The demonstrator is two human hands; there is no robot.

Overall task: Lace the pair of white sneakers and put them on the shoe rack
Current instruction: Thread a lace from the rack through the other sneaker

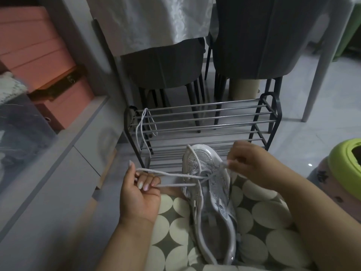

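Note:
A white sneaker (213,194) lies on my lap, toe pointing away toward the metal shoe rack (201,122). A white shoelace (172,174) runs from the sneaker's front eyelets out to the left. My left hand (139,192) is closed around that lace, two strands passing through its fingers. My right hand (252,163) pinches the lace's other end at the sneaker's right side near the toe. A second white lace (142,126) hangs loose over the rack's left end. Only one sneaker is in view.
Two dark grey chairs (254,45) and a table with a white cloth (152,20) stand behind the rack. Pink boxes (39,61) sit in a grey cabinet at left. A green and pink container (343,167) is at right. A spotted cloth (259,231) covers my lap.

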